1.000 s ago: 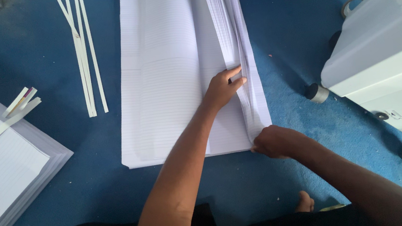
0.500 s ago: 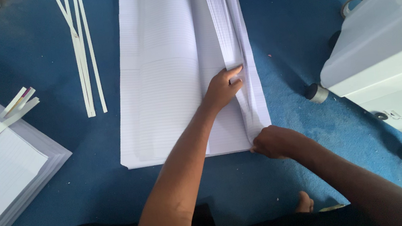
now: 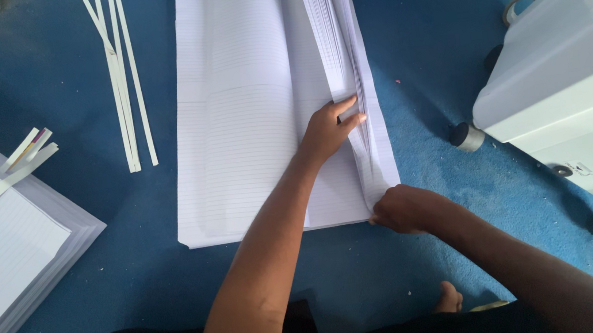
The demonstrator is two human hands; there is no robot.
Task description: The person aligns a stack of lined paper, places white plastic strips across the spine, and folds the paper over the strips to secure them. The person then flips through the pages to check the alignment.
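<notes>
Our left hand (image 3: 328, 130) lies open on the ruled sheets (image 3: 247, 113); our right hand (image 3: 405, 209) pinches their near-right corner edge, open blue floor (image 3: 416, 44) alongside.

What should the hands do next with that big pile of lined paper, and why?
Probably the left hand should slide up along the raised fold, pressing it flat. It lies on the large stack of white lined paper sheets beside the standing ridge of sheets, while the right hand pinches the ridge's near corner. Farther up, the ridge looks loose and fanned.
</notes>
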